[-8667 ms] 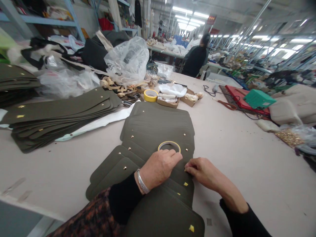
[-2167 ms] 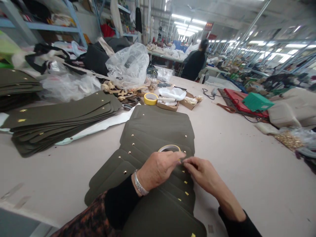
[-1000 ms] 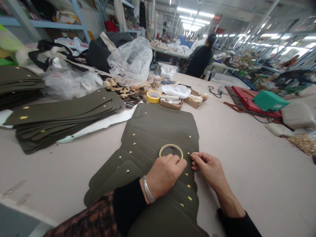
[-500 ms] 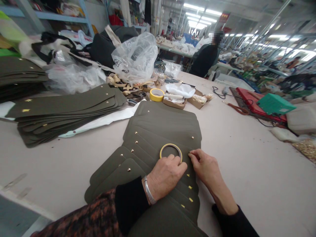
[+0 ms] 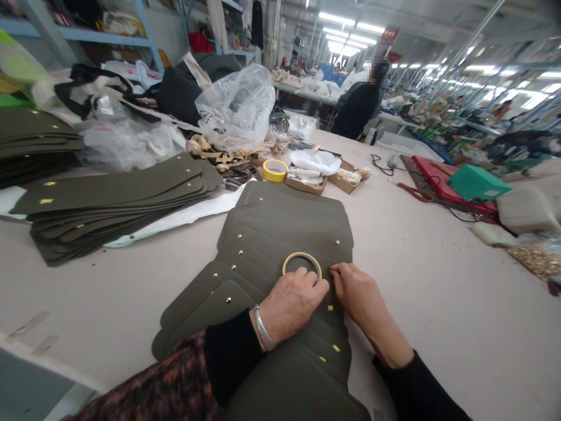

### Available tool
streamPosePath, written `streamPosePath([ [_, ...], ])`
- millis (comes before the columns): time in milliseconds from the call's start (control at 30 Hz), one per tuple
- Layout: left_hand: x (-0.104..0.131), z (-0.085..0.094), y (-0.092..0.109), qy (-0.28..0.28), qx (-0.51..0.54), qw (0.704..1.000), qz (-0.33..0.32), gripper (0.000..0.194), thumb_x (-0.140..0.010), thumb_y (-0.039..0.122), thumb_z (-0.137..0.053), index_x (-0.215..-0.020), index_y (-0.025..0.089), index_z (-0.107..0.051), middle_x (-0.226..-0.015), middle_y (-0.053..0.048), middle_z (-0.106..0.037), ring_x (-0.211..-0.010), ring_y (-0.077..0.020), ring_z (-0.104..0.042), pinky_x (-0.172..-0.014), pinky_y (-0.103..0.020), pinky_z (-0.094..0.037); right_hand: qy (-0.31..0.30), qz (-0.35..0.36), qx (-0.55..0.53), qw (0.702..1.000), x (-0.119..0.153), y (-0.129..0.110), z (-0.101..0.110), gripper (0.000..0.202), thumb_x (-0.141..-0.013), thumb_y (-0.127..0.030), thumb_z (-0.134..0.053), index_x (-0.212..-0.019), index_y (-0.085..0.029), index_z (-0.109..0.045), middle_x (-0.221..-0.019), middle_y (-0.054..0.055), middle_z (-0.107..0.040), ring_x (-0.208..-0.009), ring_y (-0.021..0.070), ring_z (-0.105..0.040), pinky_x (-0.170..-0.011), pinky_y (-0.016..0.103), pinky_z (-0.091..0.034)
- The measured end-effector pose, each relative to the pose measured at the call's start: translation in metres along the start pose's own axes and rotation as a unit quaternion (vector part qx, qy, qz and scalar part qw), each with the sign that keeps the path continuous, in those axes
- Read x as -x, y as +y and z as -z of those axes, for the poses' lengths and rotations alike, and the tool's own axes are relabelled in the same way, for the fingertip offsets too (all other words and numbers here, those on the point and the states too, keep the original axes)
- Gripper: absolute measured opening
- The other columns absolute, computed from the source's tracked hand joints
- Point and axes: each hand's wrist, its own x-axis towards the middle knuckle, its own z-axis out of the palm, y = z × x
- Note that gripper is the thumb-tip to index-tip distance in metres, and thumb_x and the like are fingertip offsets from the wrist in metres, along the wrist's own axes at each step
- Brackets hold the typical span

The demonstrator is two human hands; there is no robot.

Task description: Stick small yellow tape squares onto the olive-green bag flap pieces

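left hand [image 5: 287, 304] curled on the near rim of a yellow tape roll [image 5: 302, 264]; right hand [image 5: 356, 290] pinched, perhaps on tape, pressing the fanned olive leather panels [image 5: 280, 234] on the tabletop [image 5: 438, 292]

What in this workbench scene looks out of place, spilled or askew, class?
Small gold fittings lie spilled loose at the table's right edge, outside any box. The olive panels under the left hand and right hand are fanned, not squared.

Overlapping panels [image 5: 284, 228] fanned out on the counter [image 5: 438, 304] in front, tape ring [image 5: 302, 264] on them, left hand [image 5: 291, 301] and right hand [image 5: 357, 289] just behind it, second panel stack [image 5: 109, 199] to the left, tape roll [image 5: 274, 170] and boxes [image 5: 326, 178] beyond, plastic bag [image 5: 236, 108] behind those.
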Motion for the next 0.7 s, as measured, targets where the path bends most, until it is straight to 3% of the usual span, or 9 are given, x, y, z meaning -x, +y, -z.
streamPosePath([
  [133, 0.001, 0.007, -0.004, 0.018, 0.004, 1.000, -0.011, 0.012, -0.091, 0.011, -0.043, -0.091, 0.018, -0.053, -0.086, -0.003, -0.056, -0.079, -0.0187, -0.050, -0.068, -0.030, -0.048, -0.044, -0.086, -0.045, 0.994, -0.005, -0.006, 0.007, 0.021, -0.086, -0.019, -0.048, -0.078, -0.018, -0.067, -0.077, 0.008, -0.072, -0.072, 0.0208, -0.067, -0.067, 0.030, -0.047],
  [300, 0.006, 0.014, -0.012, 0.101, 0.107, 0.989, -0.013, 0.018, -0.095, 0.017, -0.039, -0.103, 0.019, -0.056, -0.089, -0.003, -0.062, -0.084, -0.0157, -0.059, -0.078, -0.028, -0.050, -0.132, -0.070, -0.170, 0.974, 0.013, -0.008, 0.025, 0.022, -0.083, -0.023, -0.050, -0.068, -0.021, -0.067, -0.066, 0.002, -0.070, -0.061, 0.0177, -0.065, -0.057, 0.027, -0.044],
  [433, 0.008, 0.012, -0.012, 0.138, 0.191, 0.972, -0.017, 0.029, -0.097, 0.021, -0.040, -0.126, 0.020, -0.047, -0.103, -0.003, -0.066, -0.096, -0.0140, -0.063, -0.087, -0.028, -0.052, 0.000, -0.057, -0.284, 0.957, 0.029, -0.017, 0.034, 0.019, -0.087, -0.027, -0.051, -0.093, -0.021, -0.068, -0.084, 0.003, -0.072, -0.072, 0.0159, -0.066, -0.065, 0.026, -0.049],
  [500, 0.008, 0.011, -0.010, 0.140, 0.204, 0.969, -0.022, 0.040, -0.097, 0.022, -0.042, -0.137, 0.021, -0.036, -0.112, -0.004, -0.065, -0.102, -0.0138, -0.062, -0.090, -0.028, -0.052, 0.060, -0.013, -0.307, 0.950, 0.032, -0.024, 0.037, 0.020, -0.088, -0.025, -0.051, -0.101, -0.020, -0.065, -0.091, 0.005, -0.071, -0.077, 0.0157, -0.065, -0.068, 0.026, -0.051],
  [600, 0.008, 0.011, -0.006, 0.150, 0.205, 0.967, -0.026, 0.045, -0.097, 0.022, -0.041, -0.140, 0.019, -0.029, -0.123, -0.006, -0.062, -0.108, -0.0139, -0.061, -0.091, -0.028, -0.051, 0.103, 0.067, -0.277, 0.953, 0.031, -0.030, 0.040, 0.017, -0.089, -0.018, -0.049, -0.099, -0.020, -0.063, -0.093, 0.006, -0.069, -0.084, 0.0162, -0.064, -0.076, 0.027, -0.051],
  [700, 0.008, 0.010, -0.004, 0.146, 0.200, 0.969, -0.017, 0.041, -0.098, 0.023, -0.040, -0.137, 0.018, -0.030, -0.119, -0.007, -0.063, -0.102, -0.0153, -0.064, -0.087, -0.028, -0.053, 0.123, 0.105, -0.231, 0.959, 0.029, -0.032, 0.039, 0.017, -0.089, -0.012, -0.047, -0.093, -0.020, -0.061, -0.086, 0.005, -0.068, -0.080, 0.0152, -0.064, -0.075, 0.027, -0.051],
])
